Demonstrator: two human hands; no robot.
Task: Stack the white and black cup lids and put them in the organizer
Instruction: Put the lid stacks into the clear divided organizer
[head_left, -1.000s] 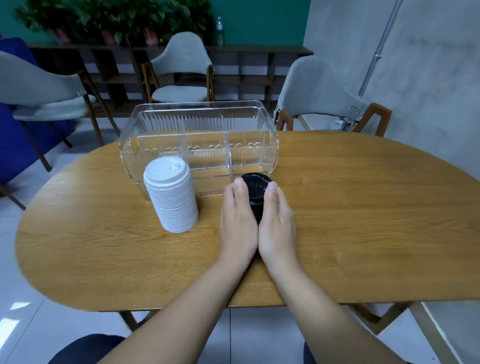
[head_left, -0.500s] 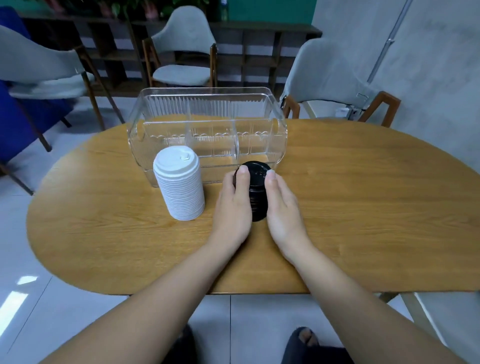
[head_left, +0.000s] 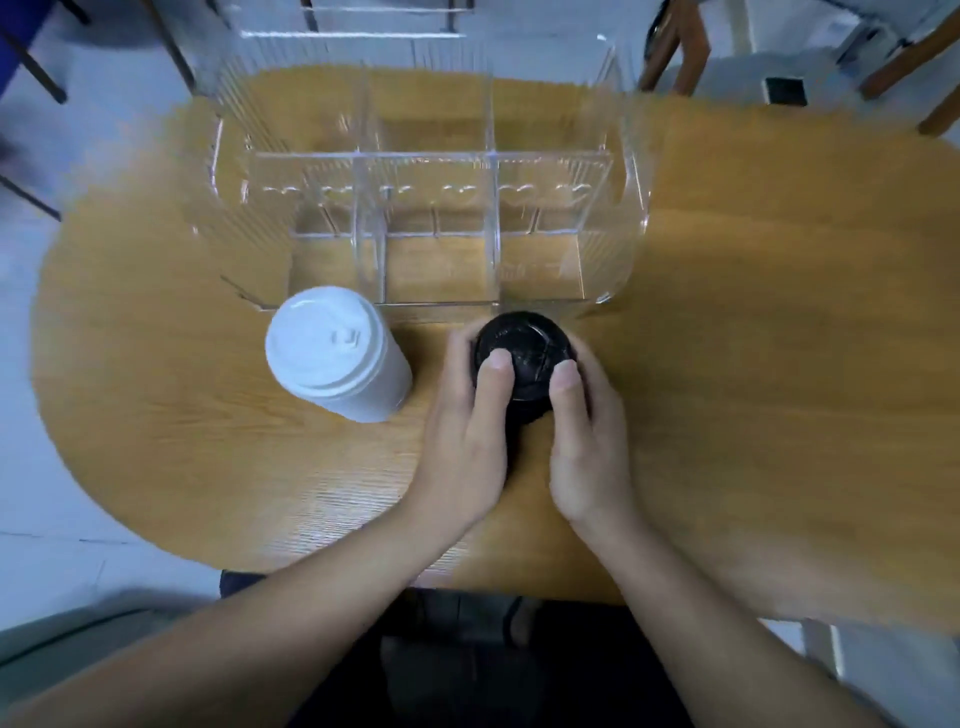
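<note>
Both forearms reach forward over the wooden table (head_left: 753, 322), and the 2 hands clasp the stack of black lids (head_left: 522, 358) from either side. The left hand (head_left: 467, 441) and right hand (head_left: 587, 447) curl round it, thumbs on top. It stands just before the clear organizer (head_left: 628, 171), beside the stack of white lids (head_left: 332, 353).

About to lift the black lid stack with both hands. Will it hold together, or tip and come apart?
The black lid stack is tall for its width, so it probably tips if tilted. It is loose nested lids, so it may split unless squeezed from both sides, as the left hand and right hand do now. Likely light, being thin plastic.
</note>
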